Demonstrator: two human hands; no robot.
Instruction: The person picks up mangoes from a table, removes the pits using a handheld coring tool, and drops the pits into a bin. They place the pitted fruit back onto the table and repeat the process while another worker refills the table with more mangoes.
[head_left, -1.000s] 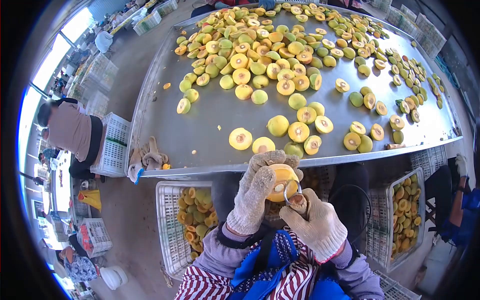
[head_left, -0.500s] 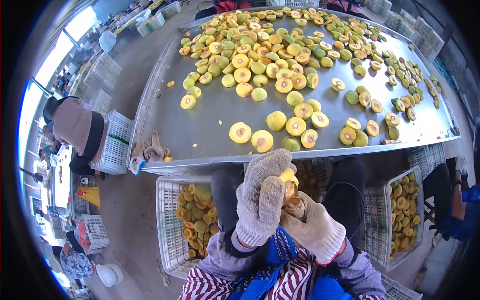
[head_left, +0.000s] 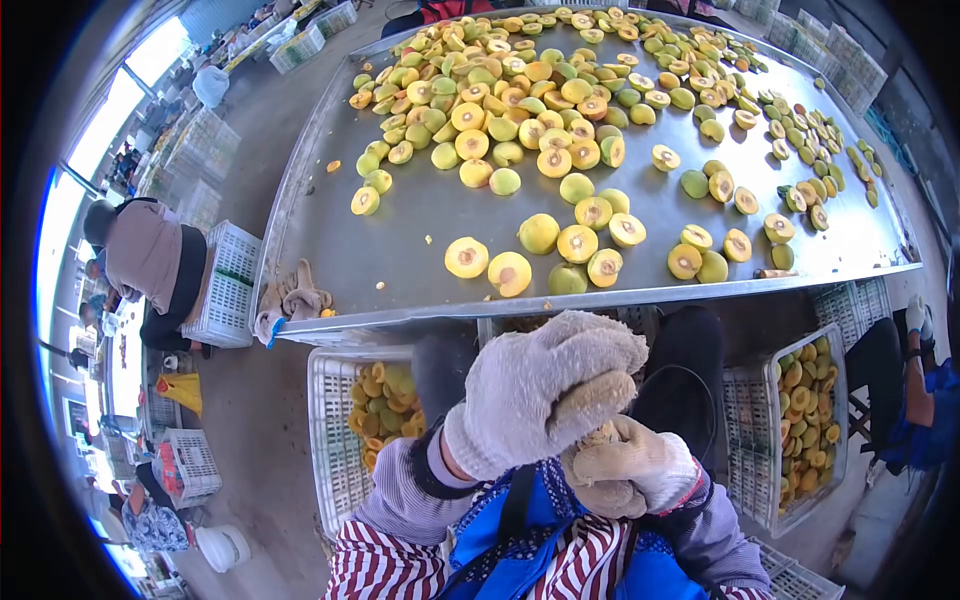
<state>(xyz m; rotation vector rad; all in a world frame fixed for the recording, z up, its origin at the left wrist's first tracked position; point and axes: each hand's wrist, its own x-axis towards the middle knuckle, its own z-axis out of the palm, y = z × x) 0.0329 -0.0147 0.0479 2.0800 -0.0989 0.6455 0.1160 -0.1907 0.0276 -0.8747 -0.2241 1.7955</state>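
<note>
My left hand (head_left: 550, 390), in a grey knitted glove, curls over in front of my lap with its fingers wrapped; what they hold is hidden. Just below it my right hand (head_left: 635, 468), in a paler glove with a worn thumb, is closed on a wooden-handled tool (head_left: 600, 437); only a bit of the tool shows between the gloves. Beyond both hands, halved yellow-green stone fruits (head_left: 577, 244) lie on the metal table (head_left: 390, 255), many cut side up with a brown hollow or stone.
White crates of fruit halves stand at left (head_left: 330, 440) and right (head_left: 752, 440) of my legs. Spare gloves (head_left: 292, 298) lie on the table's left corner. A seated person (head_left: 150, 250) is at left; another person's arm (head_left: 918, 385) shows at right.
My left hand has turned over and tilted right, and the yellow fruit piece between my hands is out of sight. My right hand has dropped slightly. The view has shifted a little.
</note>
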